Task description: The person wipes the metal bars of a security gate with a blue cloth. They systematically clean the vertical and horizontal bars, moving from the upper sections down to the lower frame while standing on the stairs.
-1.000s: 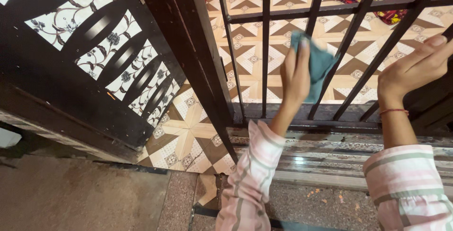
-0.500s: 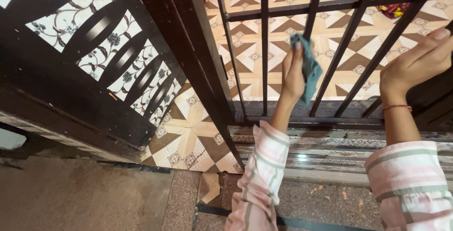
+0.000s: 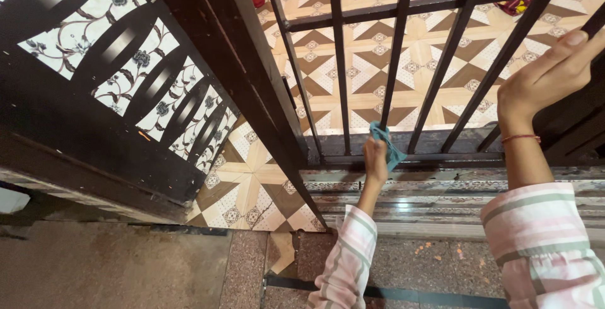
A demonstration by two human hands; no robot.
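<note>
Head view | left hand (image 3: 375, 157) fingers closed around blue cloth (image 3: 389, 145), pressed low on a dark gate bar (image 3: 396, 50) | right hand (image 3: 545, 79) fingers loosely curled, resting against gate frame | cloth looks soft, light, limp; best held bunched in the palm

Pink sleeves (image 3: 535, 233) with white and grey-green stripes are worn on both arms; a thin red bracelet (image 3: 520, 137) circles the right wrist.

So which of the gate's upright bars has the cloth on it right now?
The third upright black metal bar from the hinge post: the left hand presses the teal cloth against its base. The other bars are bare.
</note>
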